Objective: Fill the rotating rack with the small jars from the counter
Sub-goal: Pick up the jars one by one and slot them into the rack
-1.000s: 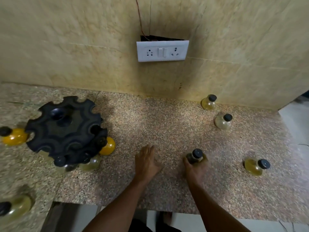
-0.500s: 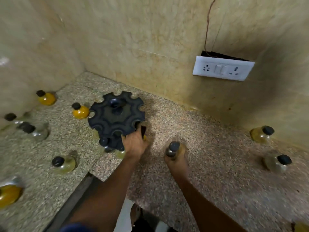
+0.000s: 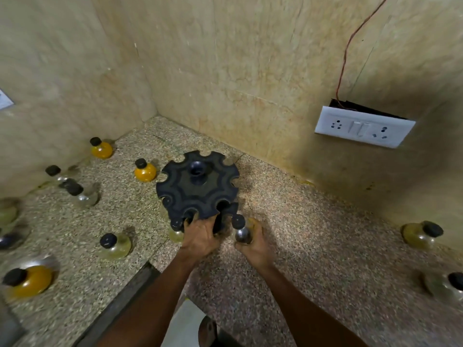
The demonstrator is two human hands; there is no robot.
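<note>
Speckled counter (image 3: 313, 236) bare right of rack, front edge near wrists. Black notched rack (image 3: 198, 186) in corner. Left hand (image 3: 200, 236) grips rack's near rim. Right hand (image 3: 253, 244) clasps black-capped jar (image 3: 241, 227) just beside rack.

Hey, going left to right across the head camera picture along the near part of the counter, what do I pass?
Orange jar → clear jar with black cap → left hand on the black rack → right hand holding a jar → yellowish jar → clear jar at the right edge.
</note>
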